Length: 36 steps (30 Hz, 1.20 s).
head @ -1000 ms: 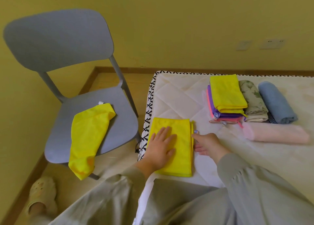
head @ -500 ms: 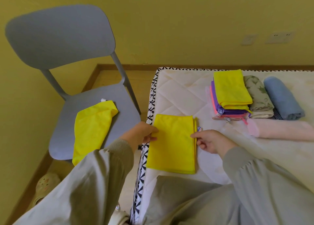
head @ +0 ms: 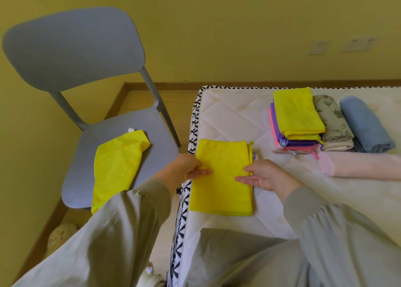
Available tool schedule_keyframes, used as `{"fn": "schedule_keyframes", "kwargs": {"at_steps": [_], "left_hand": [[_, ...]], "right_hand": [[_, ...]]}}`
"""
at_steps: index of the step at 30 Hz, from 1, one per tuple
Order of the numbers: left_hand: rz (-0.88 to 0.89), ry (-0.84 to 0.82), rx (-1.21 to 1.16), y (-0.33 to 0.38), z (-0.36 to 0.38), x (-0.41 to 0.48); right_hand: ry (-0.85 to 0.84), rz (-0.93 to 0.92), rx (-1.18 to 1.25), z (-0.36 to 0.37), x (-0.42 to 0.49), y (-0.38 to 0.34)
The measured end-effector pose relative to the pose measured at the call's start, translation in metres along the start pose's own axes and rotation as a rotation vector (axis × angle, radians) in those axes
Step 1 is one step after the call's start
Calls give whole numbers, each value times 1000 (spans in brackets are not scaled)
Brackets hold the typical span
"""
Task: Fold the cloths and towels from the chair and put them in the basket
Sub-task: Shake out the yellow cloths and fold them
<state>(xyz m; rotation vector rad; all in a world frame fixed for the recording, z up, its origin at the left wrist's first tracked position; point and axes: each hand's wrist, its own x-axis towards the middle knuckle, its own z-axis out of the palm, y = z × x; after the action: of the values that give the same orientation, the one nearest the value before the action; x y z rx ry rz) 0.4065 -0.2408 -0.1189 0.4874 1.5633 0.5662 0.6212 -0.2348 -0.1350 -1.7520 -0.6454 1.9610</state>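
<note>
A folded yellow cloth (head: 223, 191) lies on the white mattress (head: 227, 117) near its left edge. My left hand (head: 186, 167) pinches the cloth's left edge at mid-length. My right hand (head: 262, 175) rests on the right edge, with thumb and forefinger lying fairly straight on the fabric. On the seat of the grey chair (head: 134, 122) to the left, another yellow cloth (head: 117, 167) lies loosely and hangs over the front edge.
At the back right of the mattress is a stack of folded cloths (head: 297, 115), yellow on purple and pink. Beside it lie a floral towel (head: 332, 122), a rolled blue towel (head: 364, 126) and a pink towel (head: 358, 163). A slipper (head: 60, 234) sits on the floor.
My left hand left the top of the folded cloth and took hold of its left edge. My right hand slid from beside the right edge onto it. The view shifted slightly.
</note>
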Motion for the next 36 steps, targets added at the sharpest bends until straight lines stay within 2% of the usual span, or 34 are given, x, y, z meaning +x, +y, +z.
{"fn": "schedule_keyframes", "kwargs": {"at_steps": [5, 14, 18, 21, 23, 26, 30, 32, 36], "left_hand": [[129, -31, -13, -4, 3, 2], [224, -91, -368, -26, 4, 6], [230, -40, -414, -33, 5, 1], [187, 85, -443, -33, 4, -2], [194, 159, -416, -34, 4, -6], [222, 238, -198, -39, 7, -11], [155, 197, -19, -42, 14, -23], [156, 212, 46, -40, 16, -26], [136, 186, 52, -37, 18, -29]], "right_hand": [[7, -99, -9, -4, 0, -2], [-6, -288, 51, -8, 3, 2], [98, -305, 61, -6, 1, 9], [105, -256, 178, -5, -3, 10], [116, -212, 226, -4, -9, 8], [174, -228, 153, 0, -17, 9], [326, -311, -42, 3, -25, 15], [356, -284, -27, 2, -25, 16], [209, -82, 133, 1, -29, 20]]}}
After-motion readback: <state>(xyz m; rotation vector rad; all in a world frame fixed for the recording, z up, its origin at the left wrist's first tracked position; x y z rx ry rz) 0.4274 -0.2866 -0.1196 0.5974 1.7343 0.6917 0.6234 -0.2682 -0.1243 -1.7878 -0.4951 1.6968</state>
